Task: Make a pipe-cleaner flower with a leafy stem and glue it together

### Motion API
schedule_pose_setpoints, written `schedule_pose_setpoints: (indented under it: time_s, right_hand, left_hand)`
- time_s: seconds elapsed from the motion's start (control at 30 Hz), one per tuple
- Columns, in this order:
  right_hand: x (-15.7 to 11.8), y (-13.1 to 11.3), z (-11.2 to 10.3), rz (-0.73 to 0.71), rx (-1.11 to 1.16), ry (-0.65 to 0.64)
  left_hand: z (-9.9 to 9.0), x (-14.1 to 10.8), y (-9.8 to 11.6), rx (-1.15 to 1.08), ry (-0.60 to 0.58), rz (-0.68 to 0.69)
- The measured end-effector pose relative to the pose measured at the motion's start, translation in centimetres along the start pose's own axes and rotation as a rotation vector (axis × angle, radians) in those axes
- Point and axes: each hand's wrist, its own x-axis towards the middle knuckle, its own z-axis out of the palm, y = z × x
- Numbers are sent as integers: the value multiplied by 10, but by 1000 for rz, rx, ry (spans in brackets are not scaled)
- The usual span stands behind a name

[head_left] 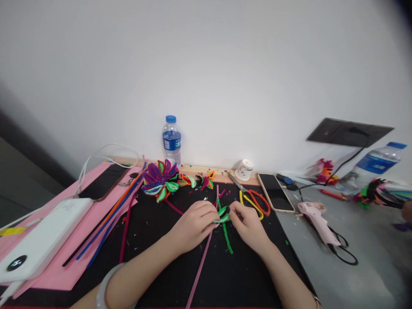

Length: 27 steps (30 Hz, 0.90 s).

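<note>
Over the black mat (154, 266), my left hand (197, 223) pinches one end of a green pipe-cleaner leaf (222, 216). Its other end, with a small black tip, is gripped between the fingers of my right hand (247, 225). A loose green pipe cleaner (227, 238) hangs or lies just beneath the leaf. Under my hands runs a long pink pipe cleaner (200, 272) toward the near edge. Scissors (254, 201) with orange and yellow handles lie just beyond my right hand. A multicoloured pipe-cleaner flower (162, 179) rests behind my left hand.
Pink sheets (93, 240) at left carry a white power bank (48, 236), a dark phone (104, 181) and several pipe cleaners. Behind stand a water bottle (171, 139) and a paper cup (244, 169). To the right are another phone (276, 193) and a pink glue gun (320, 223) with its cord.
</note>
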Motion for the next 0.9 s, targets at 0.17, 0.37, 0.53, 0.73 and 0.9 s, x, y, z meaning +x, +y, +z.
schedule_pose_setpoints:
  time_s: [0.17, 0.37, 0.53, 0.73, 0.9]
  right_hand:
    - [1, -1, -2, 26, 8, 0]
    - [0, -3, -1, 1, 42, -63]
    - [-2, -7, 1, -24, 55, -116]
    - [-2, -2, 0, 49, 152, -5]
    - [-1, 3, -4, 116, 150, 158]
  left_hand:
    - [-3, 1, 5, -17, 49, -98]
    - [-4, 2, 7, -350, 90, -367]
    - [5, 2, 2, -723, -81, -522]
    - [9, 2, 0, -830, 10, -569]
    - [7, 2, -3, -853, 94, -572]
